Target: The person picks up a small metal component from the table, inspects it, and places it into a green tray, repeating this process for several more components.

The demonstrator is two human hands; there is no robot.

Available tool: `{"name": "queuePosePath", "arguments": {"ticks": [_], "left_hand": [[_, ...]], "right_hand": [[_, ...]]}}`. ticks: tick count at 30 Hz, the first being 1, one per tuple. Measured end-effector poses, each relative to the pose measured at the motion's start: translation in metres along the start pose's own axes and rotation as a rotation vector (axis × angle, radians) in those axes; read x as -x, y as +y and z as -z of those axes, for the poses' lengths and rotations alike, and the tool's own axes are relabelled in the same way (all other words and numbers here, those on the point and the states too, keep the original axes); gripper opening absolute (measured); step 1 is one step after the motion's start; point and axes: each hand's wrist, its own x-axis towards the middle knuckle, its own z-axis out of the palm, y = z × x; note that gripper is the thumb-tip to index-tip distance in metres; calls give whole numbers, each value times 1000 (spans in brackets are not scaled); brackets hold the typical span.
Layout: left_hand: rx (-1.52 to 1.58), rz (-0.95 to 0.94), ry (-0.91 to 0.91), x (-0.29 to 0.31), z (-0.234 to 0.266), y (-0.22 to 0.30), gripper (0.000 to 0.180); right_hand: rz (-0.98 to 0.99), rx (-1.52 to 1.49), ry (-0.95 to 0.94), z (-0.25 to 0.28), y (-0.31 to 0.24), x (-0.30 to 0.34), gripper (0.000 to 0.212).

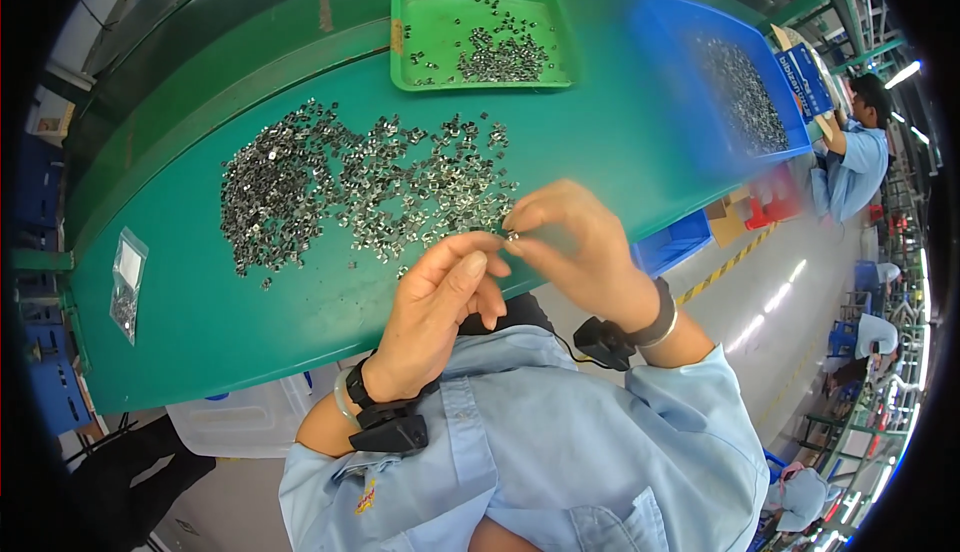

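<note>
My right hand [585, 247] pinches a small shiny metal part [512, 236] between thumb and forefinger, just past the near right edge of the spread parts. Close beside it is my left hand [435, 292], its fingers curled and the thumb laid over them; whatever lies inside is hidden. On the green table [250, 327], beyond both hands, many loose small metal parts [430, 182] are scattered in a thin layer. To their left they run into a denser, darker heap of parts [275, 192].
A green tray [398, 52] with similar parts stands at the back. At the right is a blue bin [668, 27] holding more. A clear bag [128, 287] lies at the far left. Beyond the right edge, a person [855, 157] carries a box. A clear plastic box [235, 427] sits below the front edge.
</note>
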Motion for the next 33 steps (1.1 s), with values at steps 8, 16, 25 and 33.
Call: {"name": "queuePosePath", "arguments": {"ticks": [8,16,25,33], "left_hand": [[-135,-139,50,1,2,0,23],[-206,-21,-32,8,15,18,18],[-274,27,15,9,10,22,17],[-172,34,9,6,13,15,17]], "right_hand": [[155,258,82,-29,-11,7,24],[101,-88,-35,-18,-15,5,29],[155,-16,-51,-13,-14,5,25],[121,-8,29,-17,-14,11,24]]}}
